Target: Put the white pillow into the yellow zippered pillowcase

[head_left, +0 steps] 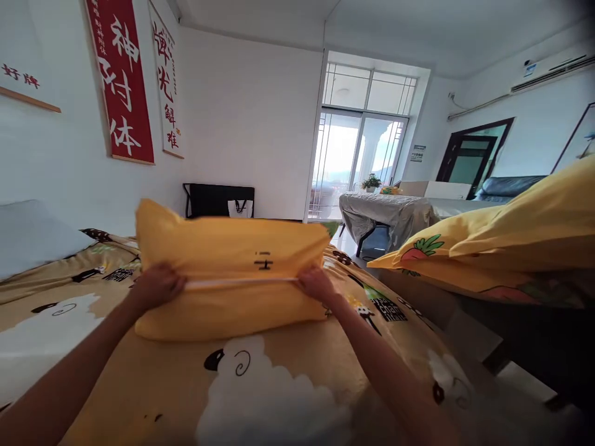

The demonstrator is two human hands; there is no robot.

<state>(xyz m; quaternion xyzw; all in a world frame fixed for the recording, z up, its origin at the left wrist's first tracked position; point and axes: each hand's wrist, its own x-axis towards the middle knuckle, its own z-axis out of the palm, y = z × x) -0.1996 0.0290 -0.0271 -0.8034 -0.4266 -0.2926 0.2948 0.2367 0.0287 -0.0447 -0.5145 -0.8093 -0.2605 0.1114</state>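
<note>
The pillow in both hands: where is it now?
Head view, left of centre: the pillow is over the sheep-print bedding, gripped by left hand and right hand.

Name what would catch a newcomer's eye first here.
First, the yellow pillow in the middle, with the left hand and right hand gripping it near the ends of a pale strip. Next, the red scroll on the left wall, and the carrot-print yellow fabric bulging in at the right edge.

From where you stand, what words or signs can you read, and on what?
"好牌": left white scroll
"神附体": red scroll
"光解难": narrow white scroll, first character unclear
Too small or blurred: small scroll characters, yellow pillowcase mark, bedsheet patches, wall notice, air conditioner sticker
</note>
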